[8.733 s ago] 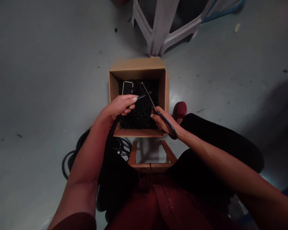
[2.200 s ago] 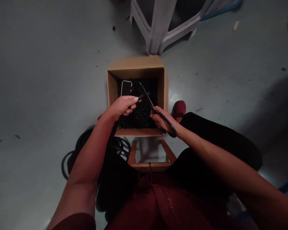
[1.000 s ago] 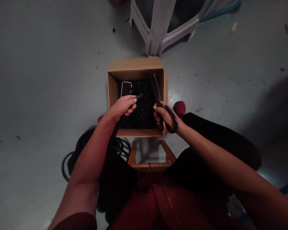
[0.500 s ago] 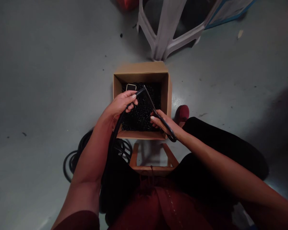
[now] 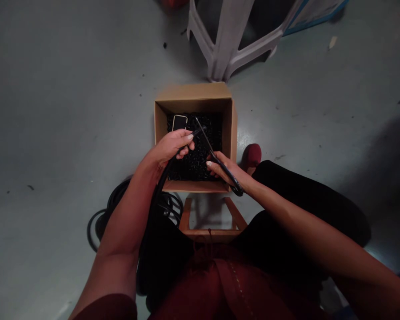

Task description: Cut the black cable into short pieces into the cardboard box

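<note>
My left hand is closed round a black ribbed tube, its short end sticking out to the right past my thumb. The rest of the tube runs back under my left forearm toward my lap. In my right hand is a pair of black-handled scissors; the blades point up and left and cross the tube's end. Both hands are above an open cardboard box. Many small black pieces cover its bottom. A dark rectangular object with a pale rim lies among them, partly behind my left hand.
A coil of black tubing lies on the floor at my left. A wooden stool frame is between my legs. Beyond the box stands a white plastic stool, with a blue-edged box behind it. Small scraps dot the floor.
The tube's end has moved slightly right, between and past the scissor blades. My left hand has shifted a little to the right. The whole view has shifted slightly.
</note>
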### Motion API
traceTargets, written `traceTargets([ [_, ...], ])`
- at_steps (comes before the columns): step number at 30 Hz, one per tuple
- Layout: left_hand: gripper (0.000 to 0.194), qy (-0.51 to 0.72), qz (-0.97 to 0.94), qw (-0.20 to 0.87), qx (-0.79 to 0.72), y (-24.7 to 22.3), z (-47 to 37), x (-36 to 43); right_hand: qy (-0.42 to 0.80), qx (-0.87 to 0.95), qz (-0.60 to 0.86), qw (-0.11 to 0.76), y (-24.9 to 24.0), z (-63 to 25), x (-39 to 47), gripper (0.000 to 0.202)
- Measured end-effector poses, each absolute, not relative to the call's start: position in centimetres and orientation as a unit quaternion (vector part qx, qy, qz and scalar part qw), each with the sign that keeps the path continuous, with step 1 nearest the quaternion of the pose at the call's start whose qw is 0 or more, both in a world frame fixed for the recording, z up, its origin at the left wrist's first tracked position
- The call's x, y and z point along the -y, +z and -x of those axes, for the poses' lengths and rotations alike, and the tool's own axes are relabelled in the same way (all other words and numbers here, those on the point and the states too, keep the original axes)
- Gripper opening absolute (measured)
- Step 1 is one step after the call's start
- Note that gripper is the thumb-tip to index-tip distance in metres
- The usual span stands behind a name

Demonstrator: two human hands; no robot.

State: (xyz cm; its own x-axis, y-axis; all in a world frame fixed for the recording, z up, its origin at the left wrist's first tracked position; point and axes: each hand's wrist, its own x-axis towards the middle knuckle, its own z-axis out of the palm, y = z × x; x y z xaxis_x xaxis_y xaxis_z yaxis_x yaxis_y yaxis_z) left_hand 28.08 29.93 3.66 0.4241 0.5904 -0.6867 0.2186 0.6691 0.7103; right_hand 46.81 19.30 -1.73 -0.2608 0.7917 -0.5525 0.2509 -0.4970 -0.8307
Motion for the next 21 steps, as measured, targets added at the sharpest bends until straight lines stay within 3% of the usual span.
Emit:
traceTargets([
  [21, 0.005, 0.12, -0.388, 0.75, -0.522, 3.27, -28.6, -29.49, 0.705, 0.44, 0.517, 0.205, -1.1, -46.91, -19.29, 0.052],
])
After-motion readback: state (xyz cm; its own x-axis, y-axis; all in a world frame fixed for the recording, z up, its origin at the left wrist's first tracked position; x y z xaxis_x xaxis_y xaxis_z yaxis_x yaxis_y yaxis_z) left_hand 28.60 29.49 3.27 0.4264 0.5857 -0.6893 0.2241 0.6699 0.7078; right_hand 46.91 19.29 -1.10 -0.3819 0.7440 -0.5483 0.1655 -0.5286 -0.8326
